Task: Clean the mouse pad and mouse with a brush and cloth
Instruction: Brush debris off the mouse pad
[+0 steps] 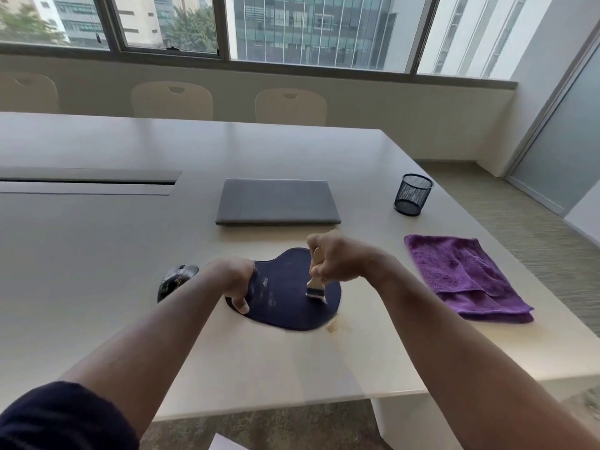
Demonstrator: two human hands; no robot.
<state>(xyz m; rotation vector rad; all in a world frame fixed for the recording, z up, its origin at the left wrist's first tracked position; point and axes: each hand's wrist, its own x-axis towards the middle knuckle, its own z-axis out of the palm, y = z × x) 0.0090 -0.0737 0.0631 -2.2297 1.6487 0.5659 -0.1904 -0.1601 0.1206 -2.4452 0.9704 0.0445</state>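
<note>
The right hand (337,258) grips the brush (316,282), bristles on the mouse pad (292,293); the left hand (235,280) holds the pad's left edge. The mouse (177,280) just left of the pad and the folded cloth (464,274) to its right appear untouched, so wiping is probably still to come.

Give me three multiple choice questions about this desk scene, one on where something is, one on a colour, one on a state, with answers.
1. Where does the mouse lie relative to the mouse pad?
A. on it
B. to its left
C. behind the laptop

2. What colour is the folded cloth?
A. purple
B. yellow
C. white

3. How is the laptop?
A. open
B. closed
C. standing on edge

Answers:
1 B, the mouse sits on the table beside the left hand.
2 A, the cloth right of the pad is purple.
3 B, its lid lies flat, beyond the right hand holding the brush.
</note>
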